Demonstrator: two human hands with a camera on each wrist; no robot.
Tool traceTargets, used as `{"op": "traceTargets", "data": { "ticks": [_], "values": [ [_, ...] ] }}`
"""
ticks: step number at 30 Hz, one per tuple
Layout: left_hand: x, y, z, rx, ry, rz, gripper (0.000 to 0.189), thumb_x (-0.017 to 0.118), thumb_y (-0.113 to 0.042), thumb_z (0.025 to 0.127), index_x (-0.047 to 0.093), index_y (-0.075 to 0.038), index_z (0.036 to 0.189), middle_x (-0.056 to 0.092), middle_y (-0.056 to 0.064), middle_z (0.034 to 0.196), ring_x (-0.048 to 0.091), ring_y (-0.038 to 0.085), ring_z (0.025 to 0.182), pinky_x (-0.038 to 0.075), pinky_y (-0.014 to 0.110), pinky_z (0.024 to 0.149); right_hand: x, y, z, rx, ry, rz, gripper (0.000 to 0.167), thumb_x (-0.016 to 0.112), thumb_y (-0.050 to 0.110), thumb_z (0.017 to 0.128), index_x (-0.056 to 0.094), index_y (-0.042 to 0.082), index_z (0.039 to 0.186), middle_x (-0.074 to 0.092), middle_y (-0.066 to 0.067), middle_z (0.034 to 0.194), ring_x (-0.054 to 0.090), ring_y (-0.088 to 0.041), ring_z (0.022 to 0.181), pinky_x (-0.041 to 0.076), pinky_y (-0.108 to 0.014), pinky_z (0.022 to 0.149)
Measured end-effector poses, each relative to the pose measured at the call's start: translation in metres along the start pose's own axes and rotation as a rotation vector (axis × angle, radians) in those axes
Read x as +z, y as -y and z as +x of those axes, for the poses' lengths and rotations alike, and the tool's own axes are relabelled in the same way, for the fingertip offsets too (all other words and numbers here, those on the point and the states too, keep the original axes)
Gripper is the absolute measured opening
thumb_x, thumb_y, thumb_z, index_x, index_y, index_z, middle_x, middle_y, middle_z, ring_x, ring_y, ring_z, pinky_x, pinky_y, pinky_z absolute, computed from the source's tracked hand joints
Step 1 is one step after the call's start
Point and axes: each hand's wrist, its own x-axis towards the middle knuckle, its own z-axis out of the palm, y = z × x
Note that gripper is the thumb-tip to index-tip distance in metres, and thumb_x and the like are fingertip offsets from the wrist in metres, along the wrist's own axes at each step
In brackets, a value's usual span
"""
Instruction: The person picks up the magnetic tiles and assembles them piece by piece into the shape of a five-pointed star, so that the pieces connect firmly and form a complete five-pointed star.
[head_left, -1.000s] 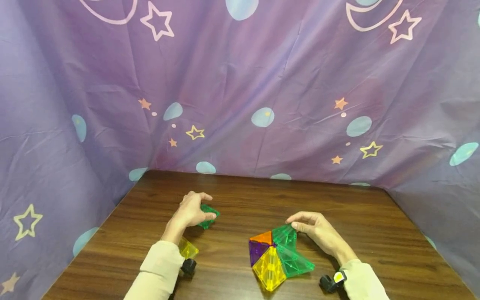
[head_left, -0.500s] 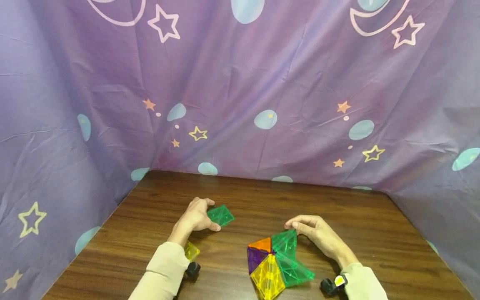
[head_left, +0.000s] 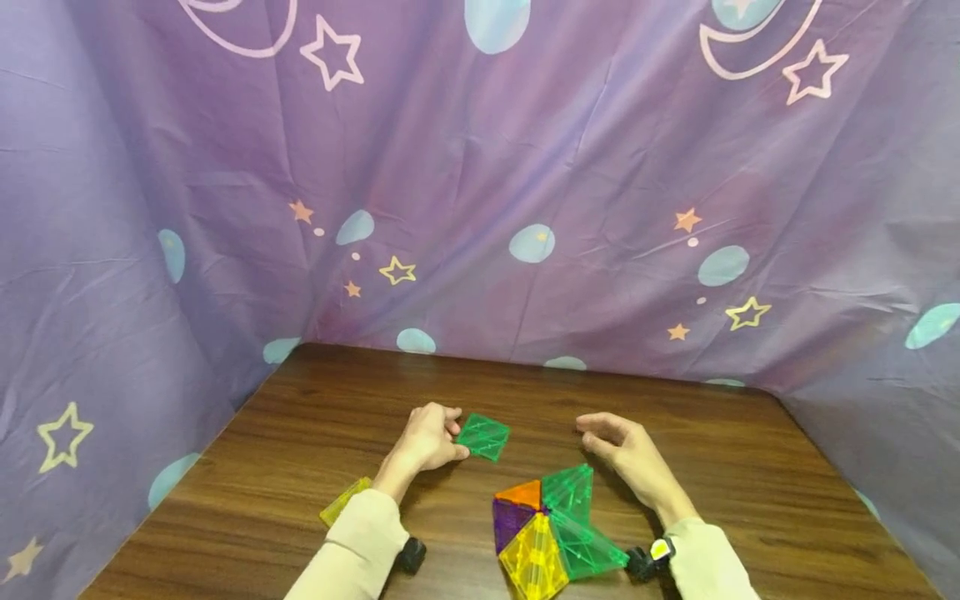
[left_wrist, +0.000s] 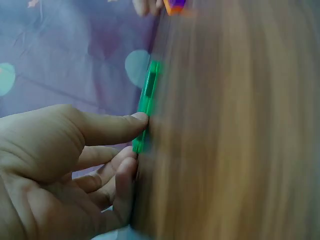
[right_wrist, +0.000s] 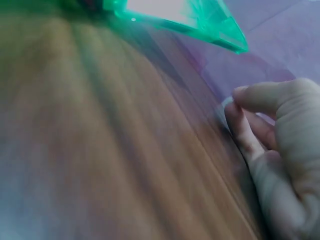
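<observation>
My left hand (head_left: 426, 442) pinches a translucent green square magnetic tile (head_left: 483, 437) by its left edge, thumb in front and fingers behind. In the left wrist view this tile (left_wrist: 149, 90) appears edge-on, with the thumb pressed against its side. Right of it on the table is a cluster of joined magnetic tiles: an orange triangle (head_left: 521, 494), a purple triangle (head_left: 512, 523), a yellow piece (head_left: 535, 560) and green pieces (head_left: 570, 493). My right hand (head_left: 630, 454) hovers behind and right of the cluster, fingers loosely bent, holding nothing. A green tile corner (right_wrist: 225, 35) shows apart from its fingertips.
A yellow tile (head_left: 343, 502) lies on the wooden table (head_left: 247, 500) left of my left forearm, partly behind it. A purple patterned cloth (head_left: 450, 167) hangs around the table's back and sides. Black wrist cameras sit at both cuffs.
My left hand has carried the green square tile to the right, toward the cluster. My right hand has come away from the cluster's green corner, moving slightly up and back.
</observation>
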Motion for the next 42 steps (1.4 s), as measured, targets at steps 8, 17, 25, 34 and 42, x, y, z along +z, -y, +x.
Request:
{"op": "traceTargets", "data": {
  "ticks": [8,17,25,34,42],
  "values": [
    [0.037,-0.004,0.015,0.079,0.059,0.007,0.064,0.099,-0.022,0.082,0.077,-0.007,0.141,0.077,0.001,0.107,0.069,0.025,0.106,0.059,0.042,0.095,0.007,0.005,0.006,-0.038,0.012,-0.201,0.046,0.085,0.005,0.098,0.071,0.0,0.141,0.077,-0.017,0.135,0.07,-0.031,0.116,0.059,-0.023,0.092],
    [0.047,-0.026,0.012,0.063,0.075,-0.033,0.051,0.098,-0.023,0.084,0.082,-0.013,0.132,0.073,0.0,0.104,0.064,0.025,0.11,0.055,0.043,0.098,0.013,0.009,0.008,-0.032,0.079,-0.339,0.047,0.089,0.019,0.097,0.075,0.013,0.142,0.078,-0.003,0.136,0.066,-0.023,0.112,0.057,-0.029,0.09],
    [0.057,-0.022,0.014,0.074,-0.011,-0.075,0.028,0.099,-0.023,0.084,0.087,-0.015,0.108,0.077,-0.001,0.098,0.068,0.024,0.101,0.055,0.048,0.103,0.017,0.012,0.008,-0.022,0.09,-0.315,0.05,0.088,0.017,0.097,0.073,0.013,0.145,0.081,0.0,0.123,0.066,-0.022,0.109,0.056,-0.029,0.09],
    [0.059,-0.028,0.013,0.089,-0.001,-0.128,0.03,0.096,-0.019,0.088,0.085,-0.015,0.116,0.079,0.001,0.104,0.064,0.026,0.106,0.045,0.05,0.105,0.015,0.015,0.009,-0.031,0.07,-0.216,0.038,0.089,0.008,0.093,0.079,0.005,0.13,0.08,-0.009,0.112,0.07,-0.019,0.098,0.06,-0.027,0.084],
    [0.058,-0.026,0.011,0.094,0.054,-0.303,0.034,0.094,-0.008,0.089,0.085,-0.009,0.123,0.082,0.004,0.095,0.067,0.011,0.079,0.054,0.024,0.07,0.014,0.013,0.003,-0.013,0.084,-0.099,0.042,0.086,0.002,0.094,0.077,0.001,0.135,0.076,-0.018,0.118,0.076,-0.02,0.1,0.063,-0.027,0.089]
  ]
}}
